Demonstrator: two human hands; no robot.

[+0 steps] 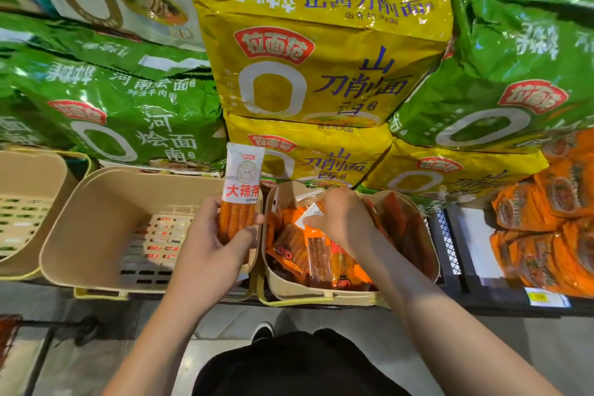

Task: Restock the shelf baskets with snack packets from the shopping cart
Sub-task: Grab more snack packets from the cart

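While left hand (213, 235) grips a white-topped orange snack packet (239, 193) upright, right hand (340, 219) pinches packets in the basket (321, 294).

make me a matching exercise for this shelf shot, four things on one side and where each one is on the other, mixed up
Things:
1. spicy strip packet
2. right hand
3. empty beige basket
4. yellow noodle bags

Places:
A. stacked on the shelf behind the baskets
B. inside the basket full of snack packets
C. held upright in the left hand
D. left of the full basket

Pairs: 1-C, 2-B, 3-D, 4-A
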